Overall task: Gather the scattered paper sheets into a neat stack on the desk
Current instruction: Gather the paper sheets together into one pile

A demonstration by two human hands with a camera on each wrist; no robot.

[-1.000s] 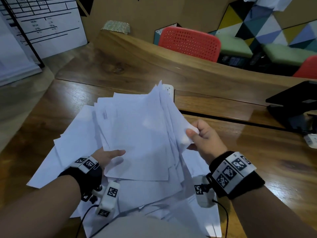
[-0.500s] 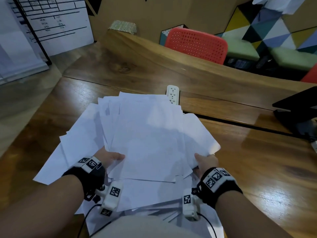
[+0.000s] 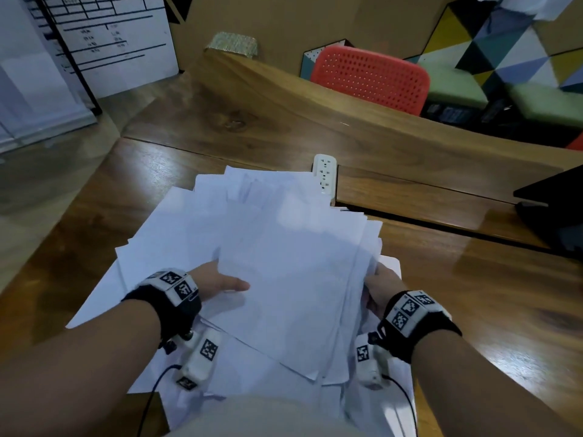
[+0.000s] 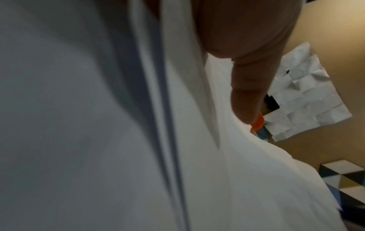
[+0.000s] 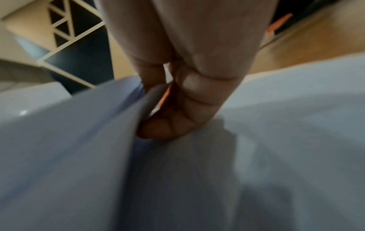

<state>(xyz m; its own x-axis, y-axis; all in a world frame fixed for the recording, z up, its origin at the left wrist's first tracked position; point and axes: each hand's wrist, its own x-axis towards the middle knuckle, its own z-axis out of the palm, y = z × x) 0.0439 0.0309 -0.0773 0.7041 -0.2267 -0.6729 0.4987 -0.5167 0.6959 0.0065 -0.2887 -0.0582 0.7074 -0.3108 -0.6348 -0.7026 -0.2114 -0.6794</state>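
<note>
A loose bundle of white paper sheets (image 3: 284, 266) lies between my hands over the wooden desk (image 3: 473, 294), its edges uneven. More sheets (image 3: 151, 244) are spread flat beneath it and to the left. My left hand (image 3: 217, 283) holds the bundle's left edge, thumb on top, the other fingers hidden under the paper. In the left wrist view the thumb (image 4: 248, 93) lies on the sheets (image 4: 98, 140). My right hand (image 3: 377, 287) grips the right edge. In the right wrist view its curled fingers (image 5: 177, 121) pinch the paper (image 5: 88, 140).
A white power strip (image 3: 325, 173) lies just beyond the sheets by a slot in the desk. A black stand (image 3: 555, 209) sits at the right edge. A red chair (image 3: 369, 78) stands behind the raised wooden ledge. Bare desk lies to the right of the paper.
The bundle, raised and fanned a second ago, has come down flatter toward the desk. My right hand dropped from the upper right edge to the lower right edge.
</note>
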